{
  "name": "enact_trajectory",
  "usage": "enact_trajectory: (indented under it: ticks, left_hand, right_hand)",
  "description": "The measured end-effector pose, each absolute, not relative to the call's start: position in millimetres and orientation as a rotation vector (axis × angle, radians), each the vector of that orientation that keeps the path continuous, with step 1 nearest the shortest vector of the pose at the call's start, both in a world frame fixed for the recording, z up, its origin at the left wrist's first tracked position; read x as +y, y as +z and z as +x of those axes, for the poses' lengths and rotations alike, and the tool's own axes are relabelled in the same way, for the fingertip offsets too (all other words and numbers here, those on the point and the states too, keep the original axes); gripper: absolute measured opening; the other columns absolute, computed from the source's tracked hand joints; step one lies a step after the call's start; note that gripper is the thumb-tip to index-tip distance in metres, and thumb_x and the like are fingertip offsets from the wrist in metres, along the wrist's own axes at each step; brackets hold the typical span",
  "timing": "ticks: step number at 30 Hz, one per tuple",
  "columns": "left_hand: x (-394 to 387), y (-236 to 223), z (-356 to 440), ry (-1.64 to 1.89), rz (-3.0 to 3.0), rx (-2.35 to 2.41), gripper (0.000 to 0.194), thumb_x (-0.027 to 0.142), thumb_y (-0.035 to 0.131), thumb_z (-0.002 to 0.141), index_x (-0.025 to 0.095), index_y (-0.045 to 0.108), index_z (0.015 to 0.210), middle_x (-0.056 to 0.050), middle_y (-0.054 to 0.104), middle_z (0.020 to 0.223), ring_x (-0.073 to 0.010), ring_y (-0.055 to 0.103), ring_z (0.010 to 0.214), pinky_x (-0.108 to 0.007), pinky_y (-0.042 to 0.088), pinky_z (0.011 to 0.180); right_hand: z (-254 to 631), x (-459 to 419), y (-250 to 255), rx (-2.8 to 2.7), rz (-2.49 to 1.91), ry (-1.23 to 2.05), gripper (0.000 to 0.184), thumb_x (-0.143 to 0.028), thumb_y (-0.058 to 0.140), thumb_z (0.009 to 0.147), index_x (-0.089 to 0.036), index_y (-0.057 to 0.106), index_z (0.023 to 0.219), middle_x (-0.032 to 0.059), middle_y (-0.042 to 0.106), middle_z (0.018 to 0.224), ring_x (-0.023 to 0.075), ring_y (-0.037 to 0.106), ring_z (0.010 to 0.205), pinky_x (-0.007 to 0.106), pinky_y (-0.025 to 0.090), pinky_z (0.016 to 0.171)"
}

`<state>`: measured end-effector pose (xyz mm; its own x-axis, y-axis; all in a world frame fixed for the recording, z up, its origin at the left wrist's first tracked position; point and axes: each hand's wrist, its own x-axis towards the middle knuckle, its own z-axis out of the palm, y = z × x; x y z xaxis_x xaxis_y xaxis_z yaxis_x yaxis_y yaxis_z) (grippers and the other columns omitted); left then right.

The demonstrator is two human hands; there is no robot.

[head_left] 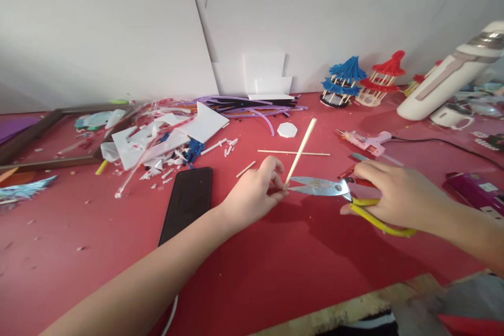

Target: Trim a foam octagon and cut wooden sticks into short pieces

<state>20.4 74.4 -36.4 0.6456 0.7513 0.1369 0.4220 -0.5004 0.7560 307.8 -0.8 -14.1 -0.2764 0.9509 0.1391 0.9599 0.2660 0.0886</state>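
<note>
Between the fingertips of my left hand (258,189) is the lower end of a pale wooden stick (302,149), which slants up and to the right. My right hand (397,191) is closed around the yellow handles of a pair of scissors (321,187). Their blades are slightly parted and point left, with the tips at the stick's lower end by my left fingers. Whether the blades touch the wood I cannot tell. Behind the held stick, a thinner stick (275,152) lies flat on the table. A short stick piece (246,169) rests beside my left hand.
A phone (187,197) lies left of my left hand, near heaped white scraps (157,142). Behind are a white octagon (287,129) and purple and black strips (236,105). A pink glue gun (366,143), two small pagoda models (346,81) and a white flask (444,79) stand rightward.
</note>
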Motion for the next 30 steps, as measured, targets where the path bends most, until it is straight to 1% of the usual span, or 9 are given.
enact_trajectory:
  ticks: [3,7,11,15,17,20,24,27,30]
  left_hand:
    - [73.3,-36.0,20.4,0.599,2.149,0.902,0.037,0.007,0.063,0.076,0.024,0.036,0.096,0.001,0.069,0.080,-0.0170,0.069,0.077,-0.026,0.049,0.067]
    - [71.3,-32.2,20.9,0.562,2.158,0.951,0.037,0.010,0.062,0.078,0.024,0.034,0.098,-0.001,0.071,0.082,-0.0197,0.070,0.077,-0.029,0.049,0.066]
    - [70.5,-28.9,21.2,0.528,2.135,0.992,0.036,0.014,0.063,0.078,0.024,0.034,0.098,-0.003,0.072,0.084,-0.0208,0.070,0.076,-0.030,0.049,0.066]
    - [71.3,-30.5,20.5,0.560,2.120,0.964,0.037,0.015,0.064,0.078,0.024,0.034,0.098,-0.003,0.072,0.087,-0.0208,0.071,0.080,-0.030,0.050,0.068]
    - [71.7,-31.5,20.1,0.557,2.123,0.963,0.037,0.015,0.063,0.077,0.024,0.035,0.099,-0.003,0.072,0.085,-0.0203,0.071,0.079,-0.029,0.049,0.067]
    - [72.0,-31.9,19.7,0.538,2.153,0.972,0.035,0.011,0.060,0.077,0.023,0.036,0.099,-0.001,0.071,0.081,-0.0186,0.069,0.074,-0.027,0.047,0.064]
    - [72.4,-31.7,19.6,0.540,2.160,0.962,0.034,0.012,0.060,0.077,0.023,0.036,0.099,-0.001,0.071,0.080,-0.0186,0.069,0.073,-0.028,0.046,0.063]
    - [72.5,-31.4,19.6,0.538,2.137,0.959,0.034,0.013,0.061,0.077,0.023,0.037,0.099,-0.002,0.071,0.081,-0.0190,0.069,0.076,-0.027,0.047,0.064]
    - [72.4,-30.6,19.5,0.523,2.157,0.983,0.035,0.012,0.062,0.076,0.023,0.038,0.099,-0.001,0.071,0.080,-0.0194,0.069,0.075,-0.027,0.046,0.063]
  right_hand:
    - [302.3,4.7,-14.2,-2.470,-1.819,-0.272,0.056,-0.078,0.056,0.070,-0.024,0.045,0.080,0.0039,0.063,0.080,0.0245,0.063,0.066,0.030,0.034,0.050]
    - [297.2,9.0,-11.9,-2.491,-1.784,-0.314,0.055,-0.077,0.056,0.071,-0.024,0.046,0.081,0.0026,0.062,0.078,0.0230,0.062,0.064,0.029,0.033,0.052]
    - [293.2,11.4,-10.2,-2.507,-1.774,-0.324,0.053,-0.074,0.057,0.072,-0.023,0.047,0.083,0.0033,0.062,0.077,0.0220,0.061,0.061,0.029,0.029,0.050]
    - [290.2,12.6,-9.4,-2.490,-1.790,-0.288,0.043,-0.065,0.057,0.076,-0.023,0.050,0.085,0.0057,0.063,0.077,0.0225,0.059,0.059,0.031,0.027,0.049]
    - [289.6,13.0,-8.7,-2.486,-1.805,-0.261,0.041,-0.063,0.059,0.076,-0.024,0.050,0.084,0.0077,0.064,0.079,0.0233,0.058,0.059,0.032,0.027,0.049]
    - [290.4,13.6,-8.9,-2.509,-1.824,-0.250,0.048,-0.069,0.060,0.072,-0.024,0.048,0.084,0.0082,0.065,0.082,0.0231,0.058,0.060,0.032,0.027,0.050]
    - [292.5,14.5,-11.7,-2.530,-1.786,-0.282,0.056,-0.077,0.056,0.070,-0.023,0.046,0.082,0.0046,0.063,0.080,0.0206,0.058,0.059,0.029,0.026,0.050]
    - [291.4,15.1,-12.6,-2.530,-1.768,-0.295,0.055,-0.077,0.056,0.071,-0.023,0.047,0.081,0.0037,0.063,0.079,0.0182,0.056,0.057,0.028,0.023,0.049]
    - [288.2,15.8,-11.6,-2.525,-1.744,-0.322,0.050,-0.072,0.055,0.074,-0.022,0.048,0.081,0.0035,0.063,0.078,0.0178,0.056,0.057,0.027,0.022,0.049]
